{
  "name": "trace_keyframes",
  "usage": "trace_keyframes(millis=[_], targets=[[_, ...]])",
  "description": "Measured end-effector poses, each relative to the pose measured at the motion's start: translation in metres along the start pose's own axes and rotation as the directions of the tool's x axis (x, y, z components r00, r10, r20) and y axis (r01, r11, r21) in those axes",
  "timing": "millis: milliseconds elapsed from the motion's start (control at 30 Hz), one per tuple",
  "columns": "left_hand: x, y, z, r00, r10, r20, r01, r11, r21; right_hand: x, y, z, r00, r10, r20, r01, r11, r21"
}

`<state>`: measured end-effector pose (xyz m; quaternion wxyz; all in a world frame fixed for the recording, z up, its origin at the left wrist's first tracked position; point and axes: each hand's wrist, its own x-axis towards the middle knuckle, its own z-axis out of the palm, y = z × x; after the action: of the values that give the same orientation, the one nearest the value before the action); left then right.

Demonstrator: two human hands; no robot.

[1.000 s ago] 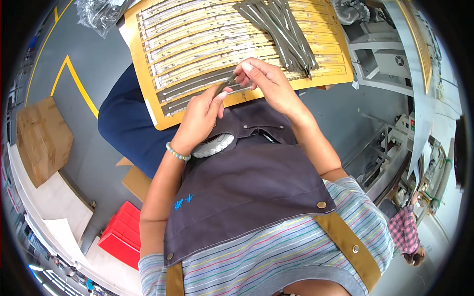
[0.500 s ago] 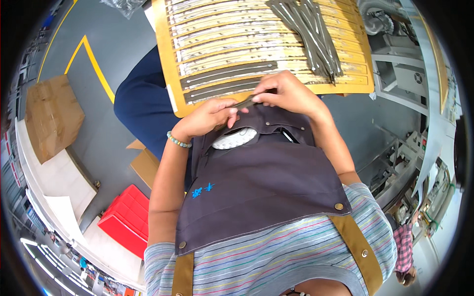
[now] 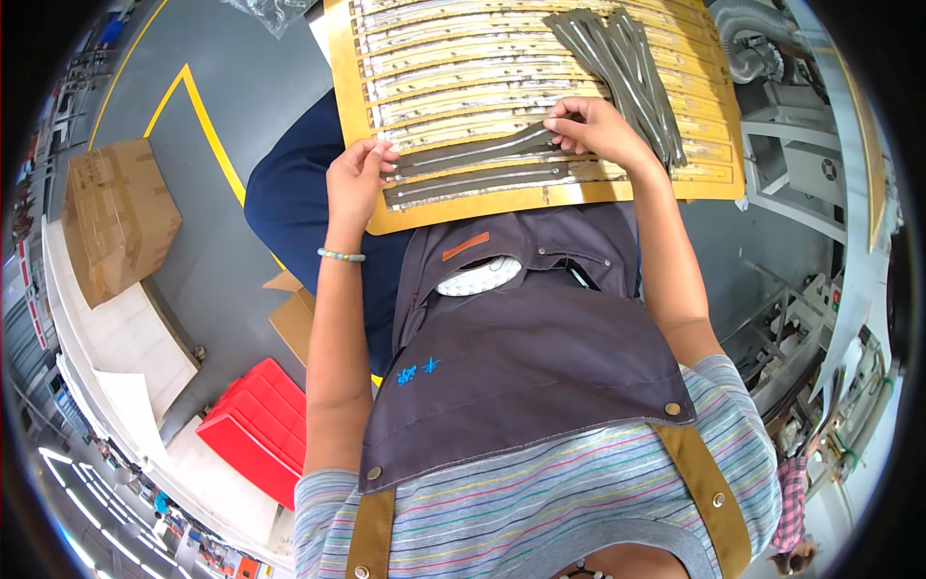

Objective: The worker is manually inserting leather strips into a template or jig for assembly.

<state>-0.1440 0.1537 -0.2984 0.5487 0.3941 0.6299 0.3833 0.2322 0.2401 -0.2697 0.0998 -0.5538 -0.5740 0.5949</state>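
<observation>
Over a yellow board (image 3: pixel 351 77), upper centre of the frame, gripping 1 dark strip (image 3: pixel 521 134) with fingertips of left hand (image 3: pixel 355 183) and right hand (image 3: pixel 603 130), near opposite ends; best kept straight, untwisted.

I see a dark plum-grey apron (image 3: pixel 540 362) with metal snaps (image 3: pixel 672 409), blue stitched marks (image 3: pixel 418 371) and an orange-brown tab (image 3: pixel 466 245). Below the apron I make out a striped, grey-collared shirt (image 3: pixel 540 473) under mustard-brown straps (image 3: pixel 702 482); to its left, navy trousers (image 3: pixel 304 179) and a pale beaded bracelet (image 3: pixel 341 255).
</observation>
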Motion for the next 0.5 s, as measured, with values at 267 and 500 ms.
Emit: trace_keyframes(millis=[267, 500], targets=[[-0.01, 0.035, 0.087, 0.706, 0.687, 0.172, -0.692, 0.618, 0.373, -0.04, -0.048, 0.018, 0.988, -0.15, 0.04, 0.145, 0.983, 0.117], [-0.011, 0.03, 0.042, 0.874, 0.153, 0.461, -0.137, 0.988, -0.068, -0.043, -0.038, 0.006, 0.985, -0.152, -0.078, 0.16, 0.981, 0.109]])
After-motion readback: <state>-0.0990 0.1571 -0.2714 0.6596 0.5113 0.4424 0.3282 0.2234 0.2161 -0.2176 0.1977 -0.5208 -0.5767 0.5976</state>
